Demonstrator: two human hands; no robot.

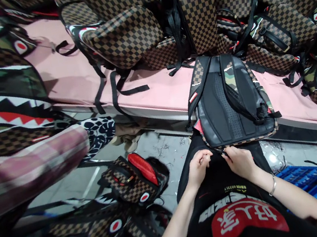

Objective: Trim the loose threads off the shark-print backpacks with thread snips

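Observation:
A black-backed backpack point(220, 112) with brown checkered and camouflage edges lies partly on the pink table and partly over my lap, its straps facing up. Both hands are at its near edge. My left hand point(200, 167) is closed with the fingertips pinched together; whatever is between them is too small to make out. My right hand point(240, 160) is closed too, thumb and fingers pinched at a small dark piece by the bag's bottom edge, which I cannot identify.
Checkered backpacks point(127, 35) crowd the far side of the pink table point(157, 90). A person's plaid sleeve point(34, 170) reaches in from the left. More bags point(132, 178) lie on the floor at left. A blue crate point(309, 178) stands at lower right.

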